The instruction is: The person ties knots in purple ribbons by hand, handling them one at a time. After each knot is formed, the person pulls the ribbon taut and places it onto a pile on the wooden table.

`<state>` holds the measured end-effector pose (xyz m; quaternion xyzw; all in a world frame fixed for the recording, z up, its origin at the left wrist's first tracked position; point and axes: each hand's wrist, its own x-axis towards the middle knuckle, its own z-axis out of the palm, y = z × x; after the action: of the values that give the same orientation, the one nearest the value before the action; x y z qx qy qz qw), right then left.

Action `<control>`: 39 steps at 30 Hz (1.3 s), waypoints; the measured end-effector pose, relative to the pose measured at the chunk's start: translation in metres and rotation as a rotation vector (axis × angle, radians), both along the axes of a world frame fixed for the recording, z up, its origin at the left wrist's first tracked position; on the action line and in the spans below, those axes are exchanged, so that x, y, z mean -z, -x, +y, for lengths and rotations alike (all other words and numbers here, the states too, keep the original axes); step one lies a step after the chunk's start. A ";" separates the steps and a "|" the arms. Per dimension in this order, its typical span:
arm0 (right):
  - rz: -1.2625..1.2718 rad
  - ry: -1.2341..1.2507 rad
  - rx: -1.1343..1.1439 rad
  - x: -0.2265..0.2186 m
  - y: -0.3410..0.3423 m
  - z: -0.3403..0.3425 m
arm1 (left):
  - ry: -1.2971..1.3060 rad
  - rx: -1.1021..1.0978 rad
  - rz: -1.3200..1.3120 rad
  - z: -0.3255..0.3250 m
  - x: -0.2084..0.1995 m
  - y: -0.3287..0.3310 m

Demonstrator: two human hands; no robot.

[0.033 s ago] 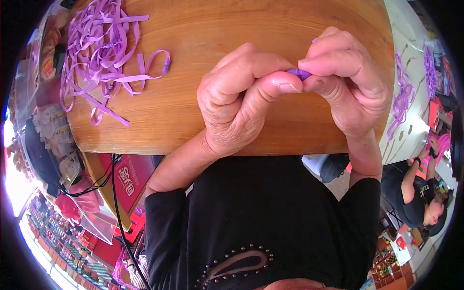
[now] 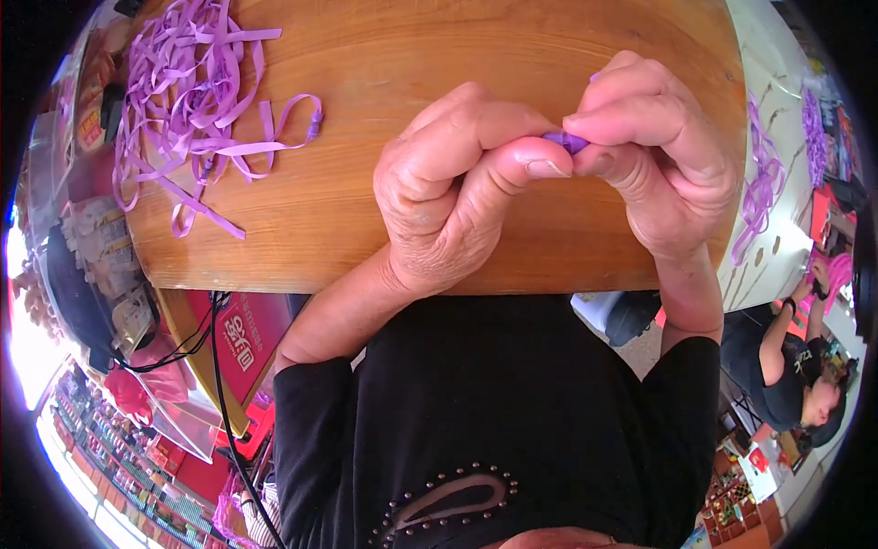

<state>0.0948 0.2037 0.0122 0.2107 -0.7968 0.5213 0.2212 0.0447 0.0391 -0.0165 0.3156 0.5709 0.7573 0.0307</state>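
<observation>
Above the wooden table [image 2: 439,55], my two hands meet with a small purple plastic buckle [image 2: 567,141] between their fingertips. My left hand [image 2: 453,183] is closed, pinching the buckle's left end between thumb and forefinger. From the other side, the thumb and forefinger of my right hand [image 2: 672,151] grip its right end; a bit of purple also peeks out behind those fingers. Most of the piece is covered by fingertips, so whether its parts are joined I cannot tell. At the far left lies a tangled heap of purple ribbon straps [image 2: 187,91], some bearing similar purple buckles [image 2: 315,126].
A white marbled surface [image 2: 741,229] adjoins the table on the right, with more purple straps [image 2: 761,183]. Beyond it, a person in black [image 2: 777,366] handles pink material. Bagged goods [image 2: 101,242] and a black cable [image 2: 219,375] are by the table's left edge.
</observation>
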 end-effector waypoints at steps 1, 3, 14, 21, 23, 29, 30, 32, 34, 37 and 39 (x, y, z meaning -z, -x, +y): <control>-0.012 0.022 -0.011 0.001 0.001 0.000 | -0.003 -0.001 0.034 0.000 0.002 0.002; 0.009 -0.015 -0.016 -0.001 -0.002 -0.001 | -0.006 -0.006 0.077 -0.002 0.000 -0.001; 0.105 -0.173 0.103 -0.008 -0.018 -0.012 | 0.108 0.147 0.200 -0.010 -0.009 0.001; 0.120 -0.228 0.142 0.004 -0.023 -0.005 | 0.191 0.412 -0.042 -0.012 -0.014 0.003; 0.135 -0.238 0.146 0.009 -0.020 -0.001 | 0.187 0.317 -0.074 -0.008 -0.010 -0.001; -0.044 -0.135 -0.105 0.014 0.000 0.026 | 0.215 0.326 -0.441 0.001 -0.017 -0.004; -0.036 -0.139 -0.104 0.014 0.002 0.026 | 0.217 0.315 -0.479 0.001 -0.017 -0.005; -0.047 -0.091 -0.125 0.014 0.006 0.025 | 0.066 0.297 -0.507 0.006 -0.004 -0.008; -0.087 -0.061 -0.090 0.013 0.004 0.021 | -0.088 0.283 -0.531 0.007 -0.003 -0.008; -0.149 0.003 -0.041 0.013 0.001 0.014 | -0.113 0.337 -0.769 0.005 -0.011 -0.006; -0.166 0.025 -0.030 0.011 0.001 0.013 | -0.079 0.286 -0.626 0.007 -0.007 -0.006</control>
<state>0.0941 0.2168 0.0011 0.1758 -0.8028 0.5500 0.1489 0.0511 0.0460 -0.0093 0.1456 0.4540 0.8271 0.2977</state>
